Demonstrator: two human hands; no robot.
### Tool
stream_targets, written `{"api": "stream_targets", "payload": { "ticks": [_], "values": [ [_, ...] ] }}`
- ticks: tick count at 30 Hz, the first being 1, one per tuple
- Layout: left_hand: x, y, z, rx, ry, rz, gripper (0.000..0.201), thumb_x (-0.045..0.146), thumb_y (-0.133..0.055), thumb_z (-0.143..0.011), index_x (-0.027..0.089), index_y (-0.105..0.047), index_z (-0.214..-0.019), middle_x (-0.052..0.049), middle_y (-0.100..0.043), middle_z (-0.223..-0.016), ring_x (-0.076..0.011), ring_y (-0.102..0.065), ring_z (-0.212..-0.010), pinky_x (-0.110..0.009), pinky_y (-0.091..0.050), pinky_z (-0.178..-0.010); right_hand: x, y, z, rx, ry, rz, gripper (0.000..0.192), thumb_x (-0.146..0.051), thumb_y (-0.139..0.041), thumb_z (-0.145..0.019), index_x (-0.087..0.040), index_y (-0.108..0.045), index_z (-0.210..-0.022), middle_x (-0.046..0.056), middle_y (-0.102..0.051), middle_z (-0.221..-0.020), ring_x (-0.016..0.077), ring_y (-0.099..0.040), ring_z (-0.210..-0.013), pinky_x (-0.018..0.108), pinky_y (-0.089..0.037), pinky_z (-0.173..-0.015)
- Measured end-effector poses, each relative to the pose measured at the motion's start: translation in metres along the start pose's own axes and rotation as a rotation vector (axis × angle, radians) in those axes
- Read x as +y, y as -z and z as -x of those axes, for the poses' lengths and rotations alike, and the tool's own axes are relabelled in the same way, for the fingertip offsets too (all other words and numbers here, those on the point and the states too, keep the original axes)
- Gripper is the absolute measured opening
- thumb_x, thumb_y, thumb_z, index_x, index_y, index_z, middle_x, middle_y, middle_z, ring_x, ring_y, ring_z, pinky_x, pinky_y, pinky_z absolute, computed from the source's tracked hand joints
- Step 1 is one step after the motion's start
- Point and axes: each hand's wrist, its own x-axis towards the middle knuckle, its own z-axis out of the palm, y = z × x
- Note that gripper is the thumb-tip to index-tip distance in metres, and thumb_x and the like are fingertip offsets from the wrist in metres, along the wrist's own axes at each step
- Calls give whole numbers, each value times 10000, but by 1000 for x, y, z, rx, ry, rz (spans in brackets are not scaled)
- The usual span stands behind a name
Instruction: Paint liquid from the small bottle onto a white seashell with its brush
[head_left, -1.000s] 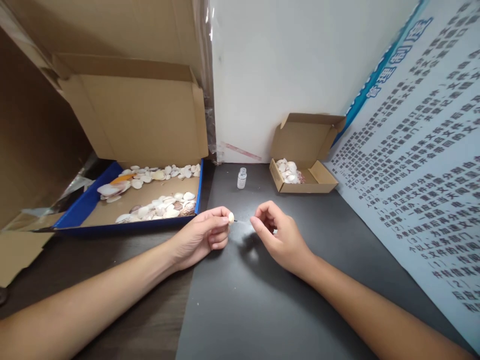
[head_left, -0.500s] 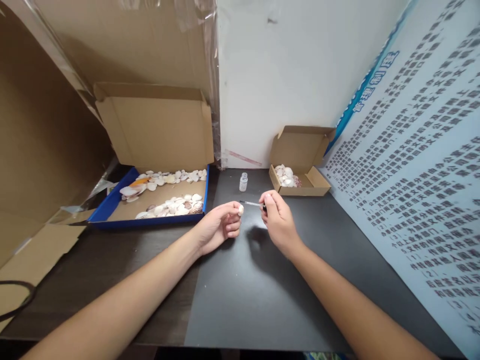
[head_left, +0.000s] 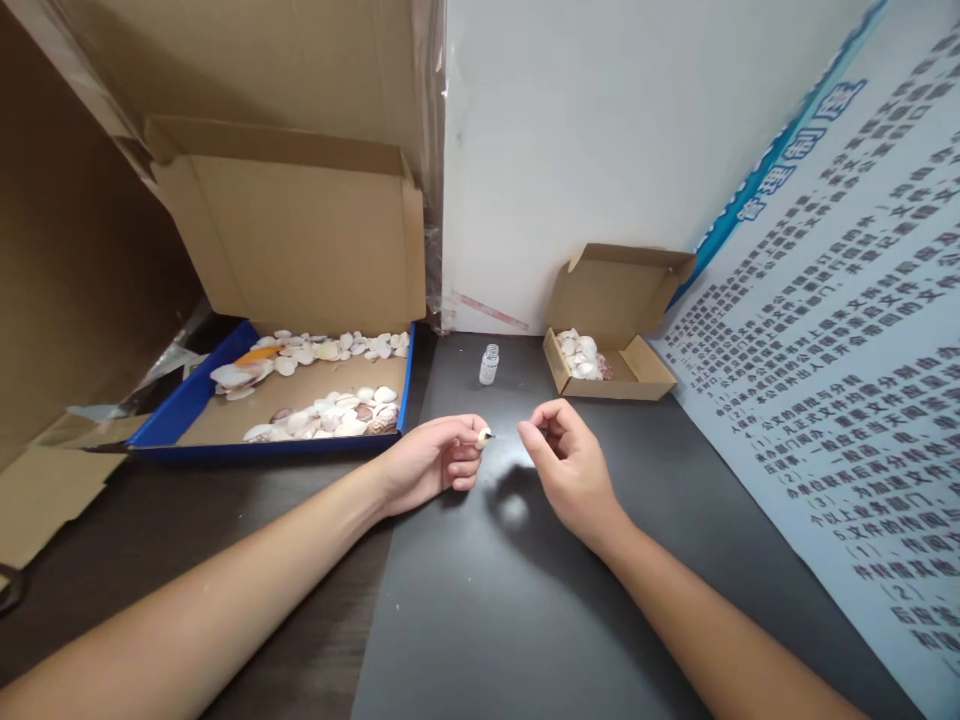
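My left hand (head_left: pixel 435 465) pinches a small pale seashell (head_left: pixel 481 438) between thumb and fingertips, its other fingers curled. Against the shell's right side shows the small dark tip of a brush (head_left: pixel 490 435). My right hand (head_left: pixel 570 465) is just to the right, closed with thumb and fingers bent around the brush's handle end, which the fingers hide. The thin stem between tip and hand hardly shows. Beyond both hands, a small clear glass bottle (head_left: pixel 489 365) with a whitish label stands uncapped on the dark table.
At left, a blue-rimmed cardboard box (head_left: pixel 407 380) with its lid raised holds two groups of shells (head_left: pixel 337 415). A smaller open cardboard box (head_left: pixel 649 370) at right holds white shells (head_left: pixel 579 355). A printed board (head_left: pixel 847 330) leans along the right side of the table (head_left: pixel 480 620).
The brush tip has come down to the shell, and its pale stem has become hard to see. My right hand has shifted slightly right and down. The view has tilted a little.
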Motion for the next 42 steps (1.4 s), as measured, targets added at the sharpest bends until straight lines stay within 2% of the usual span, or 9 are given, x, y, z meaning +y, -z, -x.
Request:
{"api": "stream_targets", "payload": {
  "ticks": [3, 7, 13, 17, 22, 27, 31, 36, 42],
  "values": [
    [-2, -1, 2, 20, -28, -24, 73, 148, -560, -825, 157, -525, -761, 69, -289, -608, -62, -283, -498, -190, -273, -492, -2, 2, 0, 12, -23, 41, 202, -336, -599, -893, -220, -476, -781, -64, -424, -629, 100, -371, -525, 240, -303, -495],
    [-4, -2, 3, 46, -40, -25, 75, 144, -558, -822, 162, -517, -762, 70, -293, -600, -63, -278, -497, -194, -273, -493, -5, 4, 2, -10, -7, -26, 204, -349, -554, -914, -228, -470, -773, -70, -399, -608, 102, -353, -503, 244, -289, -474],
    [-5, -5, 3, 54, -53, -38, 95, 156, -563, -830, 165, -510, -751, 76, -277, -587, -60, -255, -491, -192, -263, -492, -6, 4, 3, 2, -16, 43, 184, -314, -608, -877, -226, -482, -776, -63, -432, -620, 104, -377, -516, 250, -296, -490],
    [-6, -5, 3, 76, -70, -38, 88, 155, -580, -822, 168, -515, -763, 77, -286, -584, -60, -264, -492, -192, -262, -490, -6, 5, 2, -30, -18, -48, 195, -345, -558, -910, -233, -463, -782, -73, -406, -603, 101, -354, -492, 246, -285, -465],
    [-8, -4, 2, 49, -78, -40, 79, 148, -577, -815, 170, -518, -766, 73, -308, -587, -60, -277, -488, -196, -270, -486, -3, 4, 2, 6, -10, -24, 208, -315, -642, -865, -232, -460, -811, -70, -414, -648, 99, -372, -529, 245, -297, -495],
    [-7, -5, 3, 64, -98, -50, 85, 136, -561, -810, 171, -510, -752, 72, -303, -578, -62, -275, -485, -193, -267, -483, -3, 5, 2, -22, -28, -98, 220, -361, -601, -899, -243, -434, -817, -78, -394, -635, 99, -352, -497, 249, -291, -477],
    [-7, -6, 4, 66, -98, -62, 69, 137, -554, -808, 168, -518, -757, 71, -294, -582, -62, -278, -482, -193, -268, -485, -3, 6, 1, 4, -25, -6, 246, -336, -648, -861, -240, -429, -802, -81, -379, -631, 101, -338, -518, 252, -278, -494],
    [-6, -6, 4, 83, -85, -58, 80, 134, -563, -799, 169, -511, -749, 70, -296, -575, -62, -277, -480, -191, -268, -485, -3, 5, 2, -43, -46, -66, 234, -379, -593, -898, -247, -414, -826, -82, -386, -640, 101, -356, -497, 254, -292, -481],
    [-7, -5, 3, 74, -96, -56, 70, 143, -562, -787, 169, -509, -750, 72, -300, -579, -59, -281, -473, -185, -274, -482, 0, 6, 2, -18, -12, 53, 243, -345, -637, -865, -235, -426, -814, -82, -373, -632, 101, -332, -526, 251, -275, -497]
  ]
}}
